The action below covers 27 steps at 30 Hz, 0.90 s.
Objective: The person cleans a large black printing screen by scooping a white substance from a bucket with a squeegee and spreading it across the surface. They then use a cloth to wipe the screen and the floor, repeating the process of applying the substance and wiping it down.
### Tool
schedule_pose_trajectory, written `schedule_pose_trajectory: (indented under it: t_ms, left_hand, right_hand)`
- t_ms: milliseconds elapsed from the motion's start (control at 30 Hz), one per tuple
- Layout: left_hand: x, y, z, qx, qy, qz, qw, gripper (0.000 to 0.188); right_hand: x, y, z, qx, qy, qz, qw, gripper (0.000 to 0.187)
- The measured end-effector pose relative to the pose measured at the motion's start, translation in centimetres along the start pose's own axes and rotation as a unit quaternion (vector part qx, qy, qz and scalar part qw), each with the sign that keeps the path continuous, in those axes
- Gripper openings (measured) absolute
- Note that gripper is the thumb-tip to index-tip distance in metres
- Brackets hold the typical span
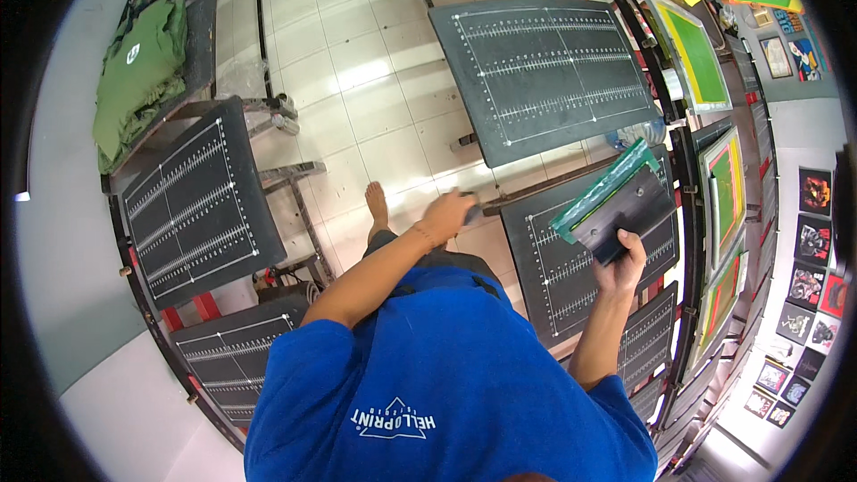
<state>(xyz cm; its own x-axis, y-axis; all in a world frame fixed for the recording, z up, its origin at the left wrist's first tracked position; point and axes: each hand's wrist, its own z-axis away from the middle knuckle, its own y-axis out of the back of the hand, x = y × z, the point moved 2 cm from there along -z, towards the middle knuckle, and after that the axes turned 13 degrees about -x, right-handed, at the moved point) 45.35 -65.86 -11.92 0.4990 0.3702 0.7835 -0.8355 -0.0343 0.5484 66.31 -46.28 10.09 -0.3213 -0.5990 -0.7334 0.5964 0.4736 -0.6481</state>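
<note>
Over the black board point(541, 290) at four o'clock in your view, the green-edged squeegee point(629, 205) at three could tip if your right hand point(625, 263), gripping its near side, slackens, while your left hand point(444, 218) (I can't tell its grip) is beside a dark object point(472, 211).

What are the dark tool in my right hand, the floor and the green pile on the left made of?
The dark tool: perhaps metal or plastic, as it's smooth with a slight sheen; its glossy green strip could be rubber or ink-coated.
The floor: likely glazed tile, because of bright glare and thin seams.
The green pile: probably cloth, matte and wrinkled.
</note>
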Motion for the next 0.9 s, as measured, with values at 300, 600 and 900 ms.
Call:
schedule_pose_trajectory:
  t_ms: [300,600,900]
  left_hand:
    - [-17.0,14.9,8.4,0.243,0.196,0.084,0.946,0.040]
    - [-26.7,21.1,6.7,0.192,0.188,0.265,0.926,0.041]
    - [-31.1,27.0,2.4,0.167,0.210,0.176,0.947,0.042]
  right_hand:
    - [0.8,2.9,-1.8,0.209,0.099,0.069,0.971,0.024]
    - [9.2,2.2,-7.4,0.350,0.109,-0.101,0.925,0.024]
    - [13.9,-6.8,-9.7,0.248,0.062,-0.106,0.961,0.027]
